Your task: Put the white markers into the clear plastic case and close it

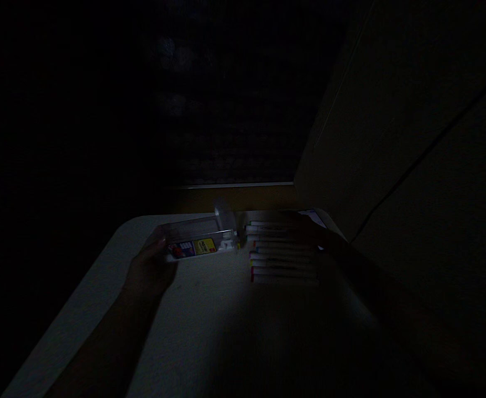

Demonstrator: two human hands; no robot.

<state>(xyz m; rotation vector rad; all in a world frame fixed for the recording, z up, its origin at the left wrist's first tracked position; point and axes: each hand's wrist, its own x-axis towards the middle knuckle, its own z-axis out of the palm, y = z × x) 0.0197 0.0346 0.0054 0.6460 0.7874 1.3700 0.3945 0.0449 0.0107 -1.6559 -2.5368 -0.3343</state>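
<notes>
My left hand (149, 268) is closed around the near left end of a clear plastic marker case (197, 237). The case lies on its side, with a yellow and dark printed label on its front and its flap standing open at the right end. A row of several white markers (284, 257) with coloured ends lies on the table, just right of the case. Over the far right of that row reaches my right hand (311, 229), a dark shape in shadow. Its fingers are too dark to make out, so I cannot tell whether it holds a marker.
The white table (193, 320) has rounded far corners. Partly behind my right hand, a flat thing with a pale bright face (315, 216) lies at the far right corner. A wall (412, 138) with a dark cable rises on the right. The room is very dark.
</notes>
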